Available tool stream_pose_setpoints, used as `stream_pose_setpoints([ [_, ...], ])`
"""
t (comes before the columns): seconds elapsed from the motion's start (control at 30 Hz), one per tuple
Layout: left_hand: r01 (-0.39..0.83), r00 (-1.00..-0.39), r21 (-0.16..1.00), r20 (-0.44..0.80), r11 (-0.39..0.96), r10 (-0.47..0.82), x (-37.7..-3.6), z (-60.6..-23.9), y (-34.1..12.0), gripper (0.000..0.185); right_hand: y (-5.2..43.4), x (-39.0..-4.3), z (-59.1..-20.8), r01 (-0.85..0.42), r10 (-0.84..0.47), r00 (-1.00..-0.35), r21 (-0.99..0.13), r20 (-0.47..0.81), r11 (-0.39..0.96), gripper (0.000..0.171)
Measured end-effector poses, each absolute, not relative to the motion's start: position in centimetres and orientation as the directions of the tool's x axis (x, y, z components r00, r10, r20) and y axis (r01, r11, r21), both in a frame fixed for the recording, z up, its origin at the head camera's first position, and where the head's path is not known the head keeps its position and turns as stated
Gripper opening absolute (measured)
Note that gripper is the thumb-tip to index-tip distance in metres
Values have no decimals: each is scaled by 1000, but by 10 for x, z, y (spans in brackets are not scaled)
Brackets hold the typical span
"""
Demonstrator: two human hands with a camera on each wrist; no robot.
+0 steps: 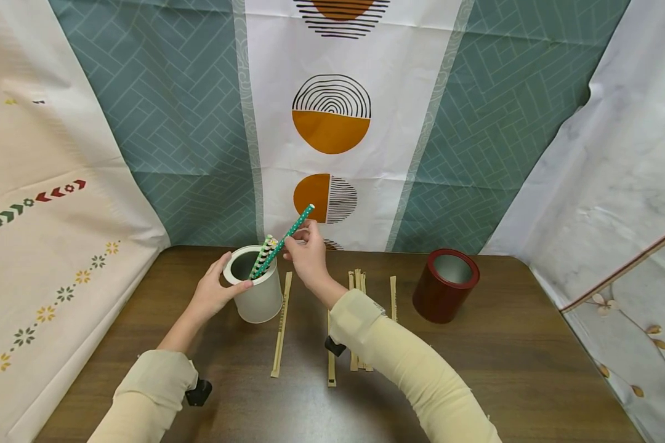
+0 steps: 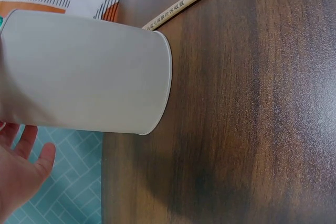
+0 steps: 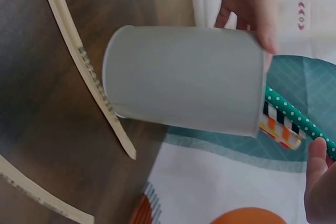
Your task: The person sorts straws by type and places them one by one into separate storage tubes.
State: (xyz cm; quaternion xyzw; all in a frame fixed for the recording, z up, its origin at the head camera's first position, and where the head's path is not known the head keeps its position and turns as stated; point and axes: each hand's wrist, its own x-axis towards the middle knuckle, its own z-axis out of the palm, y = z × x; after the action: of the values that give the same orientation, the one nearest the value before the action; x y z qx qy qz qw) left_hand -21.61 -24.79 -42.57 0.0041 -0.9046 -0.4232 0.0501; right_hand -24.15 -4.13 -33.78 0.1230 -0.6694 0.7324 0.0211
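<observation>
A white can (image 1: 259,303) stands upright on the left of the table. My left hand (image 1: 213,292) holds it near the rim, thumb at the front and fingers round the far left side. Between thumb and fingers, my right hand (image 1: 310,258) pinches a green straw (image 1: 294,229) with white dots, slanting with its lower end inside the can's mouth. Other patterned straws (image 1: 263,253) lean in the can beside it; striped ends (image 3: 278,124) show in the right wrist view. The left wrist view shows the can's plain side (image 2: 84,72) and part of my left hand (image 2: 21,171).
Right of the white can lies a paper-wrapped stick (image 1: 280,332). Another wrapped stick (image 1: 331,369) and a bunch of several (image 1: 360,283) lie partly under my right forearm, with one more (image 1: 393,295) beyond. A dark red can (image 1: 442,295) stands at the right.
</observation>
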Motion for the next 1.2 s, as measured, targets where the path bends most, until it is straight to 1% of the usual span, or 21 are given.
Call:
stream_pose_setpoints([
  [0.37,27,-996,771,76,636,-49,-216,-424,-247,92,-48,-237,-351,-174,-124,-977,-985,174,-10,24],
  [0.67,29,-996,773,72,633,-42,-216,-423,-247,92,-49,-233,-354,-190,-178,-969,-978,172,88,19],
  [0.87,29,-996,775,74,631,-44,-216,-424,-247,92,-44,-236,-367,-136,-209,-971,-988,118,74,21],
  [1.03,27,-996,773,74,633,-48,-216,-425,-248,92,-39,-240,-375,-111,-206,-974,-991,94,74,21],
  [1.2,31,-996,766,79,642,-46,-215,-425,-249,92,-33,-251,-392,-84,-222,-972,-996,72,43,24],
])
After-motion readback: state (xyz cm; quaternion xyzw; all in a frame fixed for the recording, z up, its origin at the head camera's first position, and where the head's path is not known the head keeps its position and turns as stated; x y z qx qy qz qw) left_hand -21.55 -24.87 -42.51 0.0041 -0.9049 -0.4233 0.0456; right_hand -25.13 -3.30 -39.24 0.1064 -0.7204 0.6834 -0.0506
